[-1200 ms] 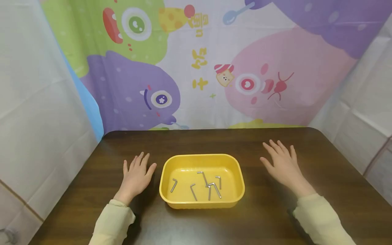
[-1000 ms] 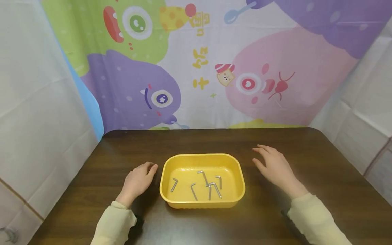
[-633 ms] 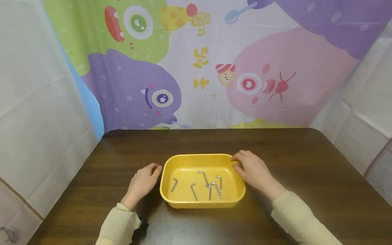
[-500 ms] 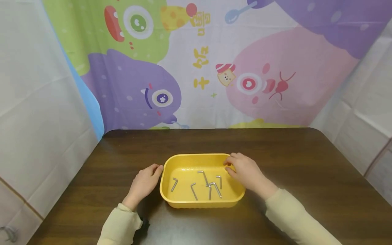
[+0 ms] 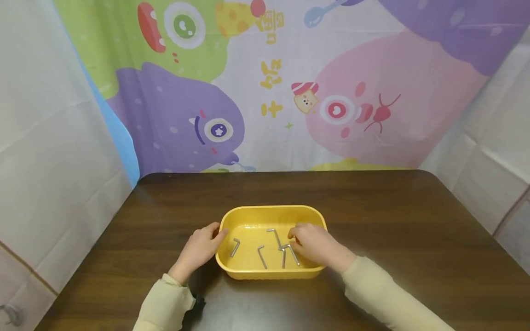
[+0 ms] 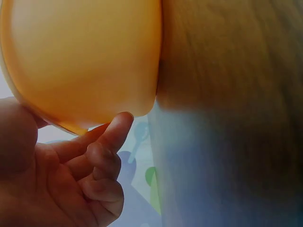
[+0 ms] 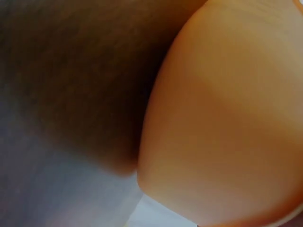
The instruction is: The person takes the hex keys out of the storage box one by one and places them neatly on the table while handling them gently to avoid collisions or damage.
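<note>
A yellow plastic tray (image 5: 271,275) stands on the table with several L-shaped metal hex keys in it. One hex key (image 5: 235,248) lies alone at the left, another (image 5: 262,258) near the middle, and a group (image 5: 283,259) overlaps right of centre. My left hand (image 5: 198,249) grips the tray's left wall, thumb over the rim; the left wrist view shows its fingers against the outer wall (image 6: 94,56). My right hand (image 5: 316,244) is inside the tray's right part, fingers bent down, covering the hex key there. I cannot tell whether it pinches that key.
The dark wooden table (image 5: 397,220) extends around the tray. Behind it hangs a cartoon-printed cloth (image 5: 285,147), and pale sheets (image 5: 74,151) flank both sides. The right wrist view shows mostly the tray's outer wall (image 7: 222,118).
My right hand has come from the table's right side into the tray, hiding the rightmost hex key. My left hand has moved right and taken hold of the tray's left rim.
</note>
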Tool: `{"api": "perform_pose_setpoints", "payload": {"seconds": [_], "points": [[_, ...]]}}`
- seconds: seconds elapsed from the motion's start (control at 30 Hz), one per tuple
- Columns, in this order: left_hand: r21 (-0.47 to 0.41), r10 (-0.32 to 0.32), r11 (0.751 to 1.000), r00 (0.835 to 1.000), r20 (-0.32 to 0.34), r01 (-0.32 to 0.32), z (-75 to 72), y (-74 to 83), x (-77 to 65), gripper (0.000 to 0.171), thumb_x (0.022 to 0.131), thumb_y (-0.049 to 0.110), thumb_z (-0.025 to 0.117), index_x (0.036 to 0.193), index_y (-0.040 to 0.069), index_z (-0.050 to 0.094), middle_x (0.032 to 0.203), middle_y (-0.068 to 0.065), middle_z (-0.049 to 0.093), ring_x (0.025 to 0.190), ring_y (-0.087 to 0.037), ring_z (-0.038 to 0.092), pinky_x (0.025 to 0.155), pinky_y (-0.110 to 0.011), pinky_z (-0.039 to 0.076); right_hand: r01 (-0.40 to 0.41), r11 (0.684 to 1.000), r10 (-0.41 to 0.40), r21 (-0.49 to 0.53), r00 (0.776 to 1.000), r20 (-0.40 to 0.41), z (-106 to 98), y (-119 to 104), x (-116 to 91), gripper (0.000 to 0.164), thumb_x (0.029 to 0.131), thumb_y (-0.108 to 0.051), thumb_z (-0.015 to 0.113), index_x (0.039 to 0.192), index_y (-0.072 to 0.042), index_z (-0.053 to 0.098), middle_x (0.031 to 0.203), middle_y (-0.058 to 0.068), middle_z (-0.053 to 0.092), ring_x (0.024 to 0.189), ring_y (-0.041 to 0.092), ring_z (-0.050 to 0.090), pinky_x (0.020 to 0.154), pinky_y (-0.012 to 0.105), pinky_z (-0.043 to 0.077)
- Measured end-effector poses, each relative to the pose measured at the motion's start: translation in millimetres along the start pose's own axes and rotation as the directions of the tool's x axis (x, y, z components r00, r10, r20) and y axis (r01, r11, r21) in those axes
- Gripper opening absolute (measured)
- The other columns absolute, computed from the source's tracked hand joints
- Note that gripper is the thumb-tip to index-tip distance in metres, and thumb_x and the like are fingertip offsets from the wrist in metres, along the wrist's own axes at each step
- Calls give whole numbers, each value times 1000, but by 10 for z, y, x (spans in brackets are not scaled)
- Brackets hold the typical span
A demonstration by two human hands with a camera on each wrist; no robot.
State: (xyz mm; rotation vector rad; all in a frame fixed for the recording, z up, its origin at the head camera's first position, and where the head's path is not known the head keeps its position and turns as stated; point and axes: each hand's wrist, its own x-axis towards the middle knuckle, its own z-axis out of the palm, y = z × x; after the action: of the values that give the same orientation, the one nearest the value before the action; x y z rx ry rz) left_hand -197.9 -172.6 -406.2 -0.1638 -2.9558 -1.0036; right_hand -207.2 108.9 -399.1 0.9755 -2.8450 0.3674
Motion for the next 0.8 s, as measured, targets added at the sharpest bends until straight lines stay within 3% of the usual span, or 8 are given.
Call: {"api": "perform_pose_setpoints", "payload": {"seconds": [0.13, 0.33, 0.8], "points": [[3, 4, 1000, 1000, -10, -3, 1, 5, 8, 20, 92, 27, 51, 88, 7, 57, 60, 0, 47, 55, -14, 44, 53, -26, 36, 19, 999, -16, -47, 999, 48, 13, -3, 6, 14, 81, -16, 61, 91, -9, 67, 84, 3, 63, 79, 19, 60, 71, 34, 48], [0, -1, 1000, 1000, -7, 1, -4, 10, 10, 20, 91, 26, 51, 85, 8, 56, 60, 0, 46, 56, -14, 44, 53, -26, 36, 36, 997, -28, -70, 993, 110, 34, -14, 12, 9, 78, -19, 62, 86, -15, 65, 74, -2, 56, 67, 13, 52, 59, 30, 43], [-2, -2, 1000, 1000, 18, 2, -5, -2, 17, 22, 92, 28, 51, 92, 7, 58, 65, 0, 50, 60, -15, 46, 56, -27, 37, 24, 994, -9, -111, 991, 133, 48, -22, 8, 8, 78, -15, 64, 86, -16, 64, 75, -2, 55, 65, 14, 51, 57, 31, 42]]}}
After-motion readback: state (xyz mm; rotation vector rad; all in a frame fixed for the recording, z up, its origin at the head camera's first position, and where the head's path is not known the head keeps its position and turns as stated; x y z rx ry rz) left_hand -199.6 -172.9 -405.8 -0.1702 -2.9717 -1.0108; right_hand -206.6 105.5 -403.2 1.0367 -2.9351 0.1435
